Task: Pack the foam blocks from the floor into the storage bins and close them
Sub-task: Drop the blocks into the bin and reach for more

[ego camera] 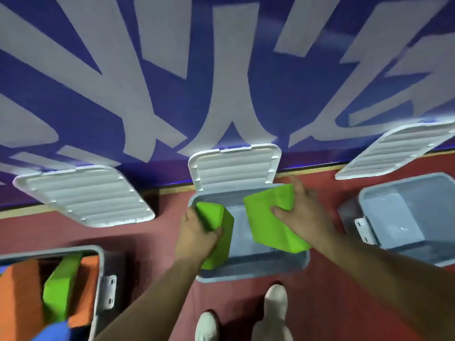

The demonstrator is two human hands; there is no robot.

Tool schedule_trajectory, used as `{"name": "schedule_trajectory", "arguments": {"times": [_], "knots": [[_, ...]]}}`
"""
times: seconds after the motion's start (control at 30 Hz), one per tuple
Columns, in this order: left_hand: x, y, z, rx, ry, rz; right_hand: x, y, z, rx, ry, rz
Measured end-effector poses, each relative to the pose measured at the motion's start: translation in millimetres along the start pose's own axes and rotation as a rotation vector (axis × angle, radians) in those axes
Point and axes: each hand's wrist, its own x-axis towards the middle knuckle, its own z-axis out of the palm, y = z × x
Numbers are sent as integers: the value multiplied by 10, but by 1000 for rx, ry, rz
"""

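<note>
Over the middle bin (pixel 251 271), at the centre of the view, two foam blocks are hanging, one in each of the person's hands. Both are showing a bright lime green with flat faces and crisp edges, their surface looking matte and slightly grainy.

The left hand (pixel 197 235) is gripping the smaller green block (pixel 216 217), fingers curling round its nine o'clock side while the thumb is pressing on the near face. The block is jutting out from the palm toward one o'clock and is running down past the wrist toward six o'clock, sitting just inside the bin's nine o'clock wall.

The right hand (pixel 302 212) is clamping the larger green block (pixel 268 217), thumb lying on the near face and a finger reaching over the far edge. This block is extending from the hand toward nine and seven o'clock, hovering above the bin's pale grey interior.

The bin's white ribbed lid (pixel 234 166) is standing open at twelve o'clock, leaning against the purple wall (pixel 123 70). At eight o'clock the left bin (pixel 98 267) is holding orange blocks (pixel 19 291) and another green piece (pixel 59 291). At three o'clock the right bin (pixel 406 217) is sitting open on the red floor (pixel 152 242). White shoes (pixel 275 299) are showing at six o'clock.
</note>
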Motion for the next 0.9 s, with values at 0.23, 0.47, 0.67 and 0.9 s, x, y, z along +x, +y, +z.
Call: {"name": "schedule_trajectory", "arguments": {"times": [0.23,0.47,0.67,0.9], "knots": [[1078,-842,1339,17,84,-123,1307,797,1599,-106,-147,-8],[1733,-1509,2238,93,145,-103,2000,1148,2824,-161,-224,-10],[2076,-1892,2539,178,172,-136,2290,1172,3483,-87,-232,-30],[2385,-2228,2587,228,27,-124,2363,1214,3815,68,-277,-24]]}}
